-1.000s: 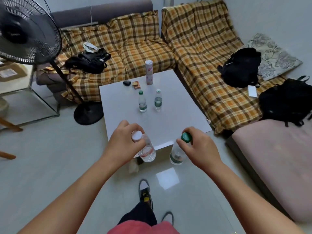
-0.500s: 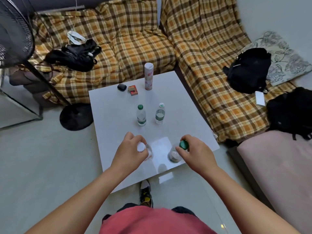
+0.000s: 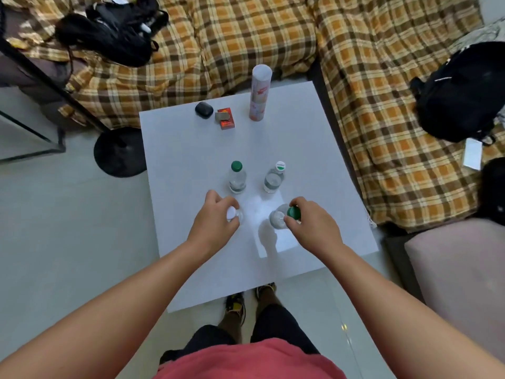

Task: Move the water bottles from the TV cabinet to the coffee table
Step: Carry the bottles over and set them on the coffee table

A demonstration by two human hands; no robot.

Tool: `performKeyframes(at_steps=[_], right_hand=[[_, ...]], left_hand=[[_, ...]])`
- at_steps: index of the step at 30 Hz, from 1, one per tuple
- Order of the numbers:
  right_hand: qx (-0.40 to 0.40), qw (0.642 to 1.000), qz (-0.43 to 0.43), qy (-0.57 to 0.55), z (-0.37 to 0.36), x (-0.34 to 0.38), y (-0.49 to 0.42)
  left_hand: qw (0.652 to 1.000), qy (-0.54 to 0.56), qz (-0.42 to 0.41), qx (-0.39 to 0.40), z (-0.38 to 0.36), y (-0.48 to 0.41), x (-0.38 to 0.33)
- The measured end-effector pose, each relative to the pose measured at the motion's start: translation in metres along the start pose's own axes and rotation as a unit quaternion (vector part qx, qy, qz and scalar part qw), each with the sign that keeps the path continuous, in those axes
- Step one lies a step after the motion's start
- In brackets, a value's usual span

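Two bottles are being set on the table [image 3: 191, 242]: left hand [image 3: 216, 222] fingers pinch the white-capped bottle [image 3: 234, 216], right hand [image 3: 311, 224] fingers the green-capped bottle [image 3: 284, 218]. Thin plastic likely dents and slips; the stiff neck grips better

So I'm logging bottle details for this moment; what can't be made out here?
- Head view: left hand hides the white-capped bottle body.
- Whether the green-capped bottle under the right hand touches the coffee table.
- Label print: too small.
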State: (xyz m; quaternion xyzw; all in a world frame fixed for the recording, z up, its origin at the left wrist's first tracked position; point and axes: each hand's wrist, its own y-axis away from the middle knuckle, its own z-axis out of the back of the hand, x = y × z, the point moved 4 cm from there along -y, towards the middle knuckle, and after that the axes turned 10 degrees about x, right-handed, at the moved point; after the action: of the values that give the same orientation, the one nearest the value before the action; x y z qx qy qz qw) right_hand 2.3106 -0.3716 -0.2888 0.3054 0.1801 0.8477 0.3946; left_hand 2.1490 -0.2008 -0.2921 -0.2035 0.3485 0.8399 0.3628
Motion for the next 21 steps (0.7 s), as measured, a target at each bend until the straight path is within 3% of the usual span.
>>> performKeyframes(at_steps=[15,21], right_hand=[[0.090,0.994,0.016,0.054,-0.034,-0.024,-0.134],[0.081,0.995,0.032,0.056,-0.036,-0.019,-0.157]], left_hand=[[0.998,-0.026,0.032,0.056,-0.046,-0.119,0.040],[0.997,-0.025,0.042,0.052,-0.054,-0.131,0.044]])
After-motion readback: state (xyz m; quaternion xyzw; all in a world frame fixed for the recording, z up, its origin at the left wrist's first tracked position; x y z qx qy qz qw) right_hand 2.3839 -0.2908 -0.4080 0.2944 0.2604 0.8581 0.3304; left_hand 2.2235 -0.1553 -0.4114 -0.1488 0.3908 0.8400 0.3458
